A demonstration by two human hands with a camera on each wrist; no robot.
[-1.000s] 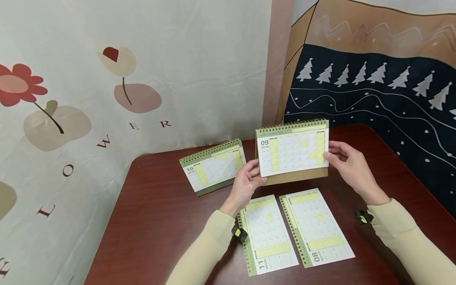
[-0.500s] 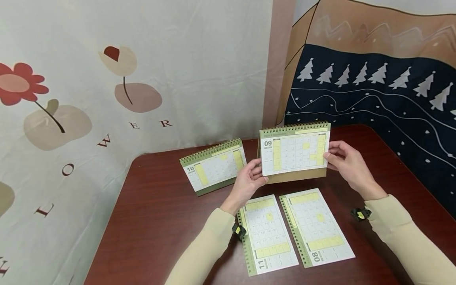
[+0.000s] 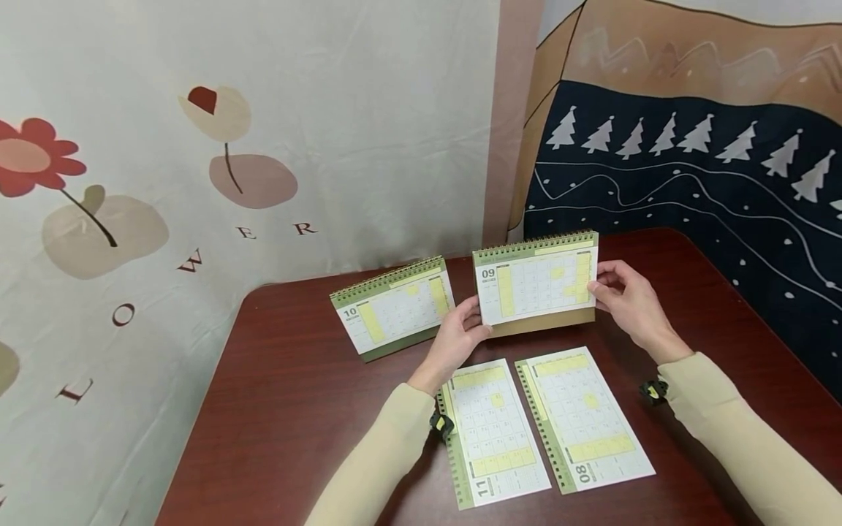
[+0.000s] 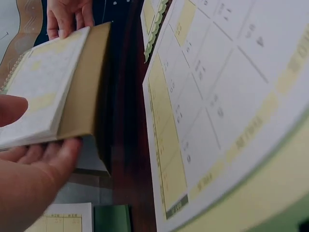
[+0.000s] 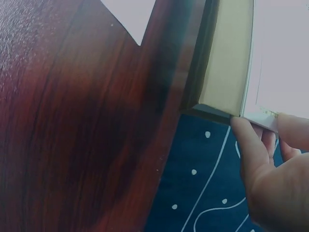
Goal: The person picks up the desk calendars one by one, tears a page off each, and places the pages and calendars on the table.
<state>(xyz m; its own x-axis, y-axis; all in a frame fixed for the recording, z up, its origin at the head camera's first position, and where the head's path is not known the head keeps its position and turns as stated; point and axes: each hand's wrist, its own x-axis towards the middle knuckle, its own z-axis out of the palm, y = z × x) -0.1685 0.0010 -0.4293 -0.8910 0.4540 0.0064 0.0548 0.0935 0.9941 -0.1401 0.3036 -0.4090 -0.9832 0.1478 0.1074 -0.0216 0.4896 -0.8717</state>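
Observation:
A spiral-bound desk calendar [image 3: 536,281] marked 09 stands tilted back on its tan base, between both hands at the rear of the table. My left hand [image 3: 454,342] grips its lower left edge, thumb in front and fingers behind, as the left wrist view also shows for the left hand [image 4: 36,169]. At the right edge, my right hand [image 3: 628,303] pinches the pages; the right wrist view shows the right hand [image 5: 275,164] with its thumb on the page face. Beside the left fingers stands another desk calendar [image 3: 397,310], marked 10, on a green base.
Two flat calendar sheets with punched green edges lie in front: one marked 11 [image 3: 496,431], one marked 08 [image 3: 585,420]. All rest on a dark red wooden table [image 3: 283,409]. Printed cloths hang behind, one with flowers [image 3: 395,146], one with white trees [image 3: 664,175].
The 09 calendar shifted slightly right, then back left and lower, and its top leans further back. The right hand moved left along with it; the left hand barely moved.

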